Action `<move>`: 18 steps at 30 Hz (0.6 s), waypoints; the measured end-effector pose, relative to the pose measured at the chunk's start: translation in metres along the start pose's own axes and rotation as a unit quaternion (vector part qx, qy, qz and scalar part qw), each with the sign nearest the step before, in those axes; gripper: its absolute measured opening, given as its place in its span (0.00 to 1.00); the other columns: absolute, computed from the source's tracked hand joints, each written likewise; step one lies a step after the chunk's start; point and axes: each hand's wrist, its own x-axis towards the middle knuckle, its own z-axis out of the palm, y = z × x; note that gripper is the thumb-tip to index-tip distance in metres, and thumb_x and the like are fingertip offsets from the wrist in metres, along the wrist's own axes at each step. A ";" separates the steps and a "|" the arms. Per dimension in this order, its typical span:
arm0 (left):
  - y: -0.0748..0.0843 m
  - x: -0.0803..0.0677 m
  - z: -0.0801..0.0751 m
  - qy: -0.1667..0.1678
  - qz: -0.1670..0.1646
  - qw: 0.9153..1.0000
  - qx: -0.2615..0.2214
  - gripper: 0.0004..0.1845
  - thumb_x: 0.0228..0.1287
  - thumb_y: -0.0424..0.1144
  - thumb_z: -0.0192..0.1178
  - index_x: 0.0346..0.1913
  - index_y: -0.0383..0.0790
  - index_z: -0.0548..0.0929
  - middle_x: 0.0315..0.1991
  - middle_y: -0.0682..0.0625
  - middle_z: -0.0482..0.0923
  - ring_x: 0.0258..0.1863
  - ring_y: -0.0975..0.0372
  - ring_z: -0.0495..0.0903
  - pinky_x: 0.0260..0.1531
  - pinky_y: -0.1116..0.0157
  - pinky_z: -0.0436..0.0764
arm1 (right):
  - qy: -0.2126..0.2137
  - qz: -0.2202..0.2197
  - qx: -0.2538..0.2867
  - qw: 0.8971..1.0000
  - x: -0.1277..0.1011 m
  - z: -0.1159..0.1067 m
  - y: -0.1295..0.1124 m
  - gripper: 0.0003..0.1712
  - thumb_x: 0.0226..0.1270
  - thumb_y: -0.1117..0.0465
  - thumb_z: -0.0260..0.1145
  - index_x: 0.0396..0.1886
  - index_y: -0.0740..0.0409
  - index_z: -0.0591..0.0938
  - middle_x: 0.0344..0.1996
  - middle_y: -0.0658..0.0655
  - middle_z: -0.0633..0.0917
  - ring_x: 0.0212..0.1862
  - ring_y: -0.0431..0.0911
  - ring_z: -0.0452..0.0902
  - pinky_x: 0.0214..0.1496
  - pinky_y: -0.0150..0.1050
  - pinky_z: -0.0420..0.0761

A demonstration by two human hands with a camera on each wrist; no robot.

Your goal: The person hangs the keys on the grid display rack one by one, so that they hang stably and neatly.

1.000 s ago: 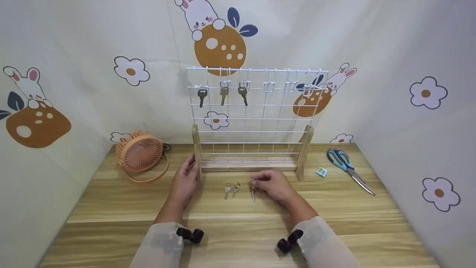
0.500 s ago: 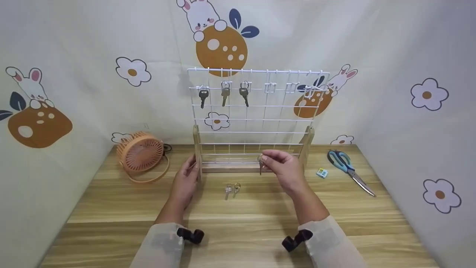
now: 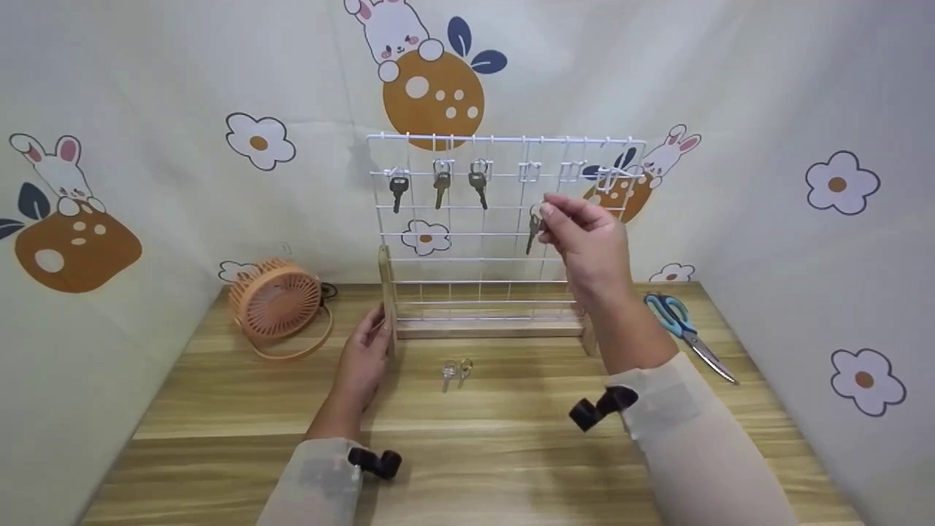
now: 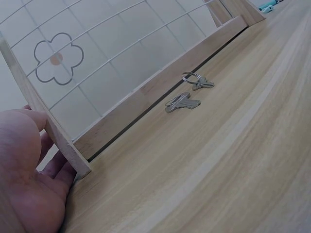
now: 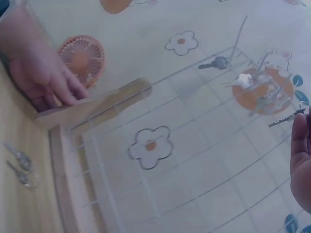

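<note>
My right hand pinches a key by the ring at its head, with the blade hanging down. It is in front of the wire grid rack, below the hooks on the right half. My left hand grips the rack's left wooden leg near its base, thumb on one side and fingers on the other. Three keys, such as the leftmost key, hang from hooks on the left of the grid. Two more keys with rings, a near key and a farther key, lie on the table before the rack.
Several white hooks without keys hang on the grid's right side. An orange fan stands left of the rack. Blue-handled scissors lie to the right. A patterned cloth backs the wooden table.
My right hand has lifted the key from the tabletop and carried it up and to the right, in front of the grid. The left hand has stayed on the rack's leg.
</note>
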 end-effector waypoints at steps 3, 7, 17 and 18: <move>0.001 0.000 0.000 0.001 0.000 1.000 -0.004 0.29 0.87 0.46 0.52 0.84 0.50 0.64 0.83 0.46 0.63 0.83 0.52 0.64 0.81 0.52 0.69 | 0.010 -0.017 0.000 1.000 0.008 0.009 -0.014 0.16 0.74 0.63 0.73 0.57 0.65 0.87 0.44 0.55 0.88 0.39 0.43 0.86 0.46 0.31 0.90; 0.000 0.000 0.000 0.000 0.005 1.000 -0.003 0.29 0.87 0.46 0.52 0.84 0.49 0.64 0.83 0.45 0.63 0.83 0.51 0.64 0.81 0.52 0.69 | 0.019 -0.028 0.017 0.999 0.015 0.018 -0.024 0.18 0.74 0.64 0.73 0.59 0.67 0.87 0.46 0.57 0.88 0.41 0.45 0.88 0.49 0.32 0.91; 0.000 -0.001 -0.002 -0.016 0.008 1.000 0.000 0.30 0.87 0.47 0.51 0.85 0.50 0.62 0.84 0.45 0.61 0.84 0.50 0.61 0.82 0.48 0.67 | 0.040 -0.022 0.044 0.998 0.025 0.024 -0.020 0.15 0.73 0.66 0.73 0.57 0.65 0.89 0.46 0.59 0.88 0.42 0.47 0.91 0.54 0.36 0.91; 0.000 -0.001 -0.002 -0.016 0.010 1.000 -0.002 0.30 0.87 0.47 0.51 0.85 0.50 0.62 0.84 0.45 0.61 0.84 0.50 0.61 0.82 0.48 0.67 | 0.041 -0.021 0.045 0.998 0.025 0.024 -0.019 0.15 0.72 0.66 0.73 0.56 0.64 0.89 0.46 0.59 0.88 0.43 0.48 0.91 0.54 0.36 0.91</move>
